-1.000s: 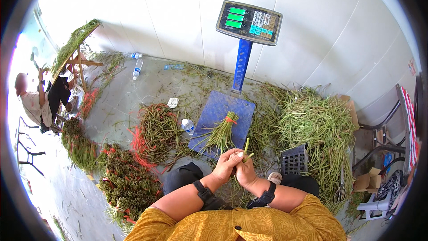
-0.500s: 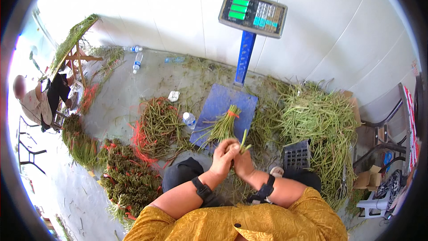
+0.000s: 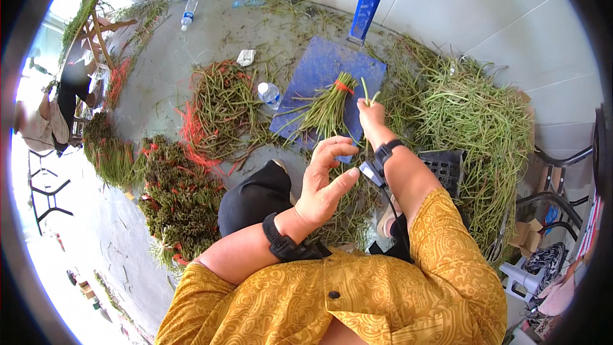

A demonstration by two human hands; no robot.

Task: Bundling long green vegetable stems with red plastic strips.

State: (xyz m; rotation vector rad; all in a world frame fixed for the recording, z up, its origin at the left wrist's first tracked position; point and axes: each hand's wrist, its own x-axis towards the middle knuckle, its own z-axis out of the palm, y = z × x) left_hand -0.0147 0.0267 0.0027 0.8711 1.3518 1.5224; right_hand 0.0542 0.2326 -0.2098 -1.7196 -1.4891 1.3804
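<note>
Blue metal makes up the square platform [image 3: 313,67] in front of the seated person, and on it lies a bundle of slim green stalks [image 3: 327,110], its cut ends gathered by a bright red tie [image 3: 343,87]. I take it that the tie holds that end neat, since the other end fans out loosely.

The right hand [image 3: 371,116] reaches out over the platform's right edge, pinching a few thin green stems [image 3: 364,86] between thumb and fingers; their tips poke up above the grip, perhaps because so short a hold keeps them together. The left hand [image 3: 324,182] hangs nearer the body, fingers spread and thumb apart, with nothing in it that I can see.

To the right sprawls a loose heap of pale green stalks [image 3: 476,115], probably left within arm's reach, with a black plastic crate [image 3: 442,169] at its near edge. To the left, dark-tipped bundles with red ties [image 3: 182,195] sit packed side by side, seemingly to save floor.

As for writing, a clear plastic bottle [image 3: 269,94] beside the platform wears a blue-and-white label, its print too small for me to read.
</note>
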